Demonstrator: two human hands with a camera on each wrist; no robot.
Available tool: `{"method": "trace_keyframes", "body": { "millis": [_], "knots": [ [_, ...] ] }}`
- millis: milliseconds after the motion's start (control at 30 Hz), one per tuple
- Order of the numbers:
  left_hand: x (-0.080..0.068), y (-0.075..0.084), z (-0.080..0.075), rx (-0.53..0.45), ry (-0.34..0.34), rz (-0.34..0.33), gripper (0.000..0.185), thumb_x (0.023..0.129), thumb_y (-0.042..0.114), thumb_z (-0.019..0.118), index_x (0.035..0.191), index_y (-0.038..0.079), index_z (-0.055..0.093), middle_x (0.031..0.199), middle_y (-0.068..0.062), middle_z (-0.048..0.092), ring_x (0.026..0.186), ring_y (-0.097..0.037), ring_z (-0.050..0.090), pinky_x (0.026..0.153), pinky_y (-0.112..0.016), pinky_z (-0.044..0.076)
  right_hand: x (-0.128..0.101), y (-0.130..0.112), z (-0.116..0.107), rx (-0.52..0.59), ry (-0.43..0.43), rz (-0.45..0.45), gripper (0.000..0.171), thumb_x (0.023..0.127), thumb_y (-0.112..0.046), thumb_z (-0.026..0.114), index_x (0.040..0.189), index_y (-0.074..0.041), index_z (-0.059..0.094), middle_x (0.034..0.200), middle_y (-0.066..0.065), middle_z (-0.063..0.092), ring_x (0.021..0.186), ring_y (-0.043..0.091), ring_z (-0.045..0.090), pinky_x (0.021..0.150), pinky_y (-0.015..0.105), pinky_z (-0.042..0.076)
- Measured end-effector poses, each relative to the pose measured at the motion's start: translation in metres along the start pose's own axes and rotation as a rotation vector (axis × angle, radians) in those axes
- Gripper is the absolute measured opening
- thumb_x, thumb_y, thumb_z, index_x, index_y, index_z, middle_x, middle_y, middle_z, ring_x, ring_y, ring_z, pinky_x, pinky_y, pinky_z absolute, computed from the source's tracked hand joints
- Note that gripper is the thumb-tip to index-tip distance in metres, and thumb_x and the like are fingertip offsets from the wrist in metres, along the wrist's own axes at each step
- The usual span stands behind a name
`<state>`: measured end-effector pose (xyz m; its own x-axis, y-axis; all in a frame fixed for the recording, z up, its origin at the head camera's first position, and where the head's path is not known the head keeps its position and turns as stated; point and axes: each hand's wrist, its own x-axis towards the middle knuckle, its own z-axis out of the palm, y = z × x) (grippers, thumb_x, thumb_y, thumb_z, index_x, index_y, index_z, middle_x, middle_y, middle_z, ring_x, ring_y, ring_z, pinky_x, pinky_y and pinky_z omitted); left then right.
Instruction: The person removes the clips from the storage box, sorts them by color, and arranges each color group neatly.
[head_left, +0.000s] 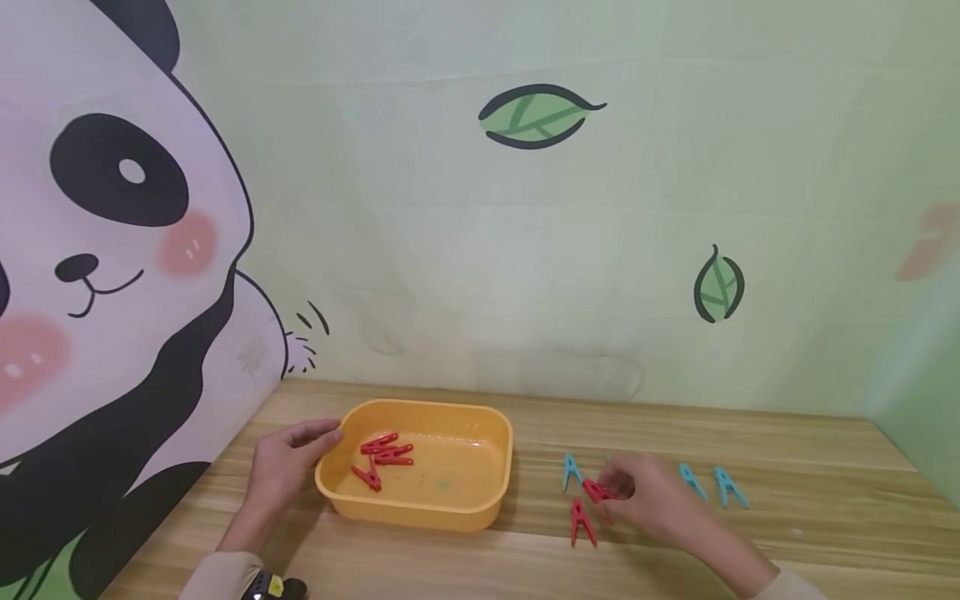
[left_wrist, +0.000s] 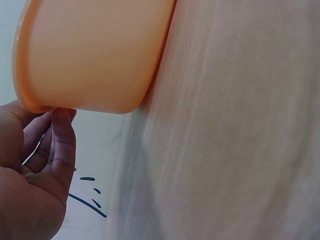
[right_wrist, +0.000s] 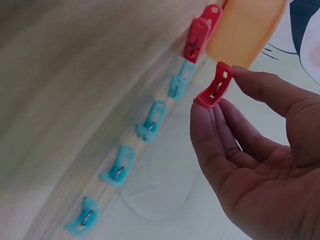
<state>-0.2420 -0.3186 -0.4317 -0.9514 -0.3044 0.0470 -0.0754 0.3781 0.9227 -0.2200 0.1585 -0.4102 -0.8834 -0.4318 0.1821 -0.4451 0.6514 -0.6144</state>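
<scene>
"Clothespin [head_left: 596, 490] in hand, then. Where does the tray [head_left: 420, 517] lie from it?"

"Off to its left, well apart. My right fingers [right_wrist: 206, 135] pinch this red one, thumb against one side, fingertips against the other, seemingly lifted off the bench [head_left: 787, 542]."

"And its long axis?"

"In the head view it slants from upper left to lower right, the lower end lost behind my fingers. The right wrist view foreshortens it."

"Which hand is nearer the tray?"

"My left fingers [left_wrist: 62, 140]; they hold its left rim, though how firmly I can't tell."

"Anything else unclear?"

"The red clips [head_left: 381, 455] inside overlap, so I won't count them. Four blue clips [right_wrist: 146, 131] show at my right wrist; from above, my knuckles mostly cover one."
</scene>
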Motion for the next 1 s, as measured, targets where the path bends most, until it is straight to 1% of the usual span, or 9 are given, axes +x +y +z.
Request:
{"method": "trace_keyframes", "body": {
  "millis": [167, 267, 400, 567, 733, 867, 1000],
  "knots": [
    [0.000, 0.001, 0.001, 0.004, 0.003, 0.012, 0.045, 0.101, 0.033, 0.077, 0.135, 0.003, 0.072, 0.140, -0.017, 0.068, 0.131, -0.033, 0.060, 0.089, -0.015, 0.054, -0.007, 0.010, -0.002, -0.030, 0.000, 0.042, 0.016, 0.083, -0.004, 0.087, 0.091, -0.007, 0.074, 0.081, -0.007, 0.066, 0.076, 0.009, 0.061, 0.067, 0.026, 0.054],
    [0.000, 0.001, 0.000, 0.000, 0.004, 0.015, 0.045, 0.101, 0.033, 0.077, 0.135, 0.003, 0.072, 0.140, -0.017, 0.068, 0.132, -0.032, 0.060, 0.088, -0.013, 0.053, -0.010, 0.014, -0.004, -0.058, -0.011, 0.093, 0.017, 0.083, -0.006, 0.088, 0.091, -0.009, 0.074, 0.080, -0.007, 0.066, 0.076, 0.010, 0.061, 0.068, 0.026, 0.054],
    [0.000, 0.000, 0.000, 0.004, 0.004, 0.015, 0.046, 0.101, 0.033, 0.077, 0.135, 0.004, 0.072, 0.140, -0.017, 0.068, 0.132, -0.032, 0.060, 0.090, -0.015, 0.054, -0.011, 0.018, -0.005, -0.072, -0.028, 0.132, 0.018, 0.083, -0.006, 0.089, 0.089, -0.008, 0.073, 0.078, -0.006, 0.065, 0.074, 0.010, 0.060, 0.066, 0.027, 0.054],
    [0.000, 0.000, 0.000, 0.012, 0.002, 0.009, 0.047, 0.101, 0.034, 0.077, 0.136, 0.004, 0.071, 0.141, -0.017, 0.067, 0.132, -0.033, 0.060, 0.092, -0.018, 0.055, -0.013, 0.021, -0.005, -0.090, -0.023, 0.158, 0.019, 0.081, -0.006, 0.090, 0.087, -0.008, 0.072, 0.076, -0.006, 0.064, 0.071, 0.011, 0.059, 0.064, 0.027, 0.053],
    [0.001, -0.001, 0.000, 0.016, -0.001, 0.000, 0.048, 0.101, 0.036, 0.076, 0.136, 0.005, 0.071, 0.141, -0.017, 0.067, 0.132, -0.033, 0.060, 0.092, -0.019, 0.055, -0.014, 0.019, -0.006, -0.108, -0.023, 0.192, 0.019, 0.083, -0.010, 0.090, 0.088, -0.008, 0.071, 0.078, -0.005, 0.066, 0.074, 0.012, 0.060, 0.067, 0.030, 0.055],
    [0.001, -0.001, 0.000, 0.017, -0.003, -0.001, 0.048, 0.101, 0.037, 0.076, 0.136, 0.005, 0.071, 0.141, -0.017, 0.067, 0.131, -0.033, 0.060, 0.091, -0.019, 0.055, -0.015, 0.017, -0.008, -0.119, -0.038, 0.197, 0.019, 0.083, -0.012, 0.089, 0.087, -0.008, 0.071, 0.079, -0.005, 0.066, 0.074, 0.012, 0.060, 0.067, 0.032, 0.055],
    [0.000, -0.001, 0.000, 0.011, -0.001, -0.002, 0.047, 0.101, 0.035, 0.076, 0.136, 0.005, 0.071, 0.141, -0.017, 0.067, 0.131, -0.032, 0.061, 0.090, -0.017, 0.055, -0.016, 0.017, -0.007, -0.117, -0.044, 0.205, 0.020, 0.083, -0.013, 0.090, 0.084, -0.009, 0.070, 0.077, -0.005, 0.065, 0.072, 0.012, 0.058, 0.064, 0.030, 0.052]
  ]
}}
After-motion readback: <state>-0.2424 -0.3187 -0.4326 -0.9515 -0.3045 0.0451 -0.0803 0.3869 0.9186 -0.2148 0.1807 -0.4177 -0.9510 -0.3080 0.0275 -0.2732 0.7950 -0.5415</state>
